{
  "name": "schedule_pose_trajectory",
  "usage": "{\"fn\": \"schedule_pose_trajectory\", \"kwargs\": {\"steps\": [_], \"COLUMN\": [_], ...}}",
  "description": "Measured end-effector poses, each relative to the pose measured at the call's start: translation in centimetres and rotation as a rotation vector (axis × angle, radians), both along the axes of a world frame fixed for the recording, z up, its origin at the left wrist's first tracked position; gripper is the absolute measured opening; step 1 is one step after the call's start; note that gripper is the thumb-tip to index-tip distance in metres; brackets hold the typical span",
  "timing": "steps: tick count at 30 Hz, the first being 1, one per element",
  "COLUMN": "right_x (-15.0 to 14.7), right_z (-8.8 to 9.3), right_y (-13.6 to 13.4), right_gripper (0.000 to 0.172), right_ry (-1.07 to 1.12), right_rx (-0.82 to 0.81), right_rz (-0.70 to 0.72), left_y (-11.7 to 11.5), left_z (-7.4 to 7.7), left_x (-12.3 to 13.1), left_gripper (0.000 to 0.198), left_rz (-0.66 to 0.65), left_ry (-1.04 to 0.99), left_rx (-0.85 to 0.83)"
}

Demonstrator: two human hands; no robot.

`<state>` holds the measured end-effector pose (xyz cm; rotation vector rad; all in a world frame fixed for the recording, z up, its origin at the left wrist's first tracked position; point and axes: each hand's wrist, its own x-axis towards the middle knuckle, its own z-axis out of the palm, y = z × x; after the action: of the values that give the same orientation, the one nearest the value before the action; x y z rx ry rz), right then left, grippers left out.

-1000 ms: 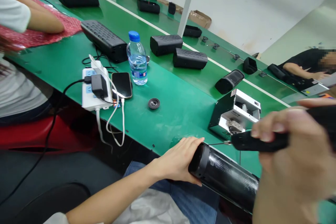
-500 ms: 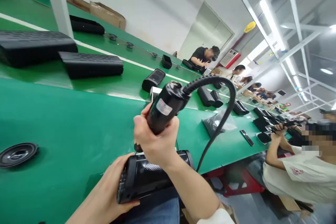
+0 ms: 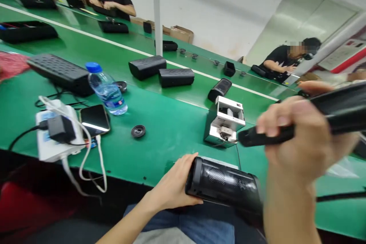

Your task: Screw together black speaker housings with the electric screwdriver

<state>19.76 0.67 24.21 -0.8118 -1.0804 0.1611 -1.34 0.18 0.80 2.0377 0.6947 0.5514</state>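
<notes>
My left hand grips the left end of a black cylindrical speaker lying across my lap at the near edge of the green table. Blurred and close to the camera, my right hand is closed round a black electric screwdriver. Its tip points left toward a small white and black screw feeder box, just above the speaker.
A loose round speaker driver, a phone, a white power strip with cables and a water bottle lie to the left. More black speakers sit further back. Other people work along the far side.
The view swung right to the screwdriver held upright over the speaker, then back left. The screwdriver now lies level again near the feeder box; my left hand has kept hold of the speaker.
</notes>
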Motion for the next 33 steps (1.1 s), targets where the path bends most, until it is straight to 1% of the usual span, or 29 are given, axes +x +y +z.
{"fn": "schedule_pose_trajectory", "kwargs": {"steps": [2, 3, 5, 7, 11, 14, 16, 20, 25, 28, 33], "right_x": [2.4, 3.5, 5.0, 5.7, 5.4, 4.9, 4.8, 5.0, 5.0, 4.9, 5.4], "right_z": [0.8, 0.8, 0.4, -0.3, -2.0, -2.6, -2.6, -2.2, -2.4, -2.6, -1.6], "right_y": [1.1, 1.6, 2.7, 3.6, 4.6, 4.7, 4.5, 4.3, 4.9, 4.9, 4.4], "right_gripper": [0.015, 0.011, 0.009, 0.01, 0.012, 0.014, 0.014, 0.011, 0.013, 0.013, 0.011], "right_ry": [-0.077, -0.108, -0.144, -0.155, -0.148, -0.118, -0.113, -0.157, -0.134, -0.128, -0.137], "right_rx": [0.118, 0.144, 0.134, 0.118, 0.061, -0.015, -0.021, 0.061, 0.003, -0.003, 0.04], "right_rz": [-0.126, -0.173, -0.218, -0.225, -0.231, -0.228, -0.225, -0.263, -0.245, -0.249, -0.314], "left_y": [0.0, -0.1, 0.0, 0.1, 0.1, 0.1, 0.0, 0.0, 0.1, 0.0, 0.1], "left_z": [-0.4, -0.5, -0.4, -0.2, 0.1, 0.0, -0.1, -0.2, -0.1, -0.1, -0.2], "left_x": [-0.1, -0.1, -0.1, -0.1, -0.1, -0.1, -0.1, -0.1, -0.1, -0.1, -0.1], "left_gripper": [0.142, 0.144, 0.145, 0.145, 0.146, 0.147, 0.148, 0.148, 0.148, 0.149, 0.149], "left_rz": [-0.01, -0.018, -0.03, -0.034, -0.03, -0.026, -0.025, -0.03, -0.028, -0.029, -0.028], "left_ry": [0.012, 0.01, -0.003, -0.018, -0.017, 0.013, 0.022, 0.022, 0.033, 0.029, 0.017], "left_rx": [0.01, 0.013, 0.024, 0.044, 0.076, 0.074, 0.069, 0.064, 0.064, 0.068, 0.057]}}
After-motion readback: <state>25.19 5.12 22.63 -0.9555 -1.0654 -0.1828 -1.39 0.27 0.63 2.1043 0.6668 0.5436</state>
